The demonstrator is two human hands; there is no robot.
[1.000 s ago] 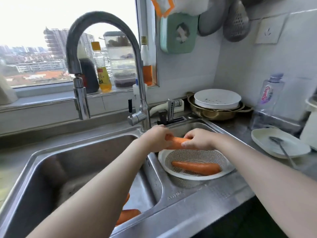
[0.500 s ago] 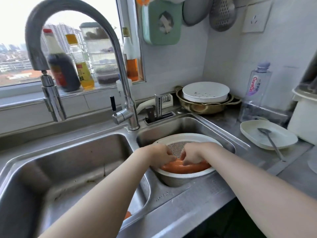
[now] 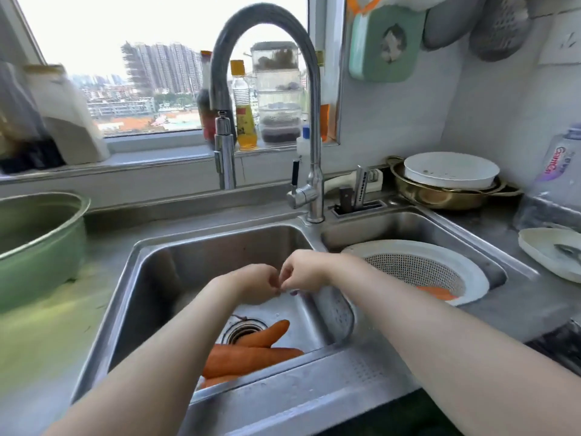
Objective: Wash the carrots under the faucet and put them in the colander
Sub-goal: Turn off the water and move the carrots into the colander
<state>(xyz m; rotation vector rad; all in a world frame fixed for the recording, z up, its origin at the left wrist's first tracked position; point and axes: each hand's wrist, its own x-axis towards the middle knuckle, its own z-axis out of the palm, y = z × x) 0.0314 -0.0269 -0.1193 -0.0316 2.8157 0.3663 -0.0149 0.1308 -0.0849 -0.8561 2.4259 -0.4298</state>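
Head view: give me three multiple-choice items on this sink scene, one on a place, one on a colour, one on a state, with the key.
1. Where does the white colander sit?
A) on the windowsill
B) in the right basin
C) hanging on the wall

2. What colour is the large bowl on the counter at the left?
A) green
B) red
C) black

3. What state are the left hand and the right hand in?
A) each grips a carrot
B) both hold nothing, above the left basin
C) one turns the tap handle

Key: 1 B, the colander's rim sits within the right basin. 2 A, the bowl's wall is pale green. 3 B, the carrots lie by the drain below the hands, and nothing is held in either.
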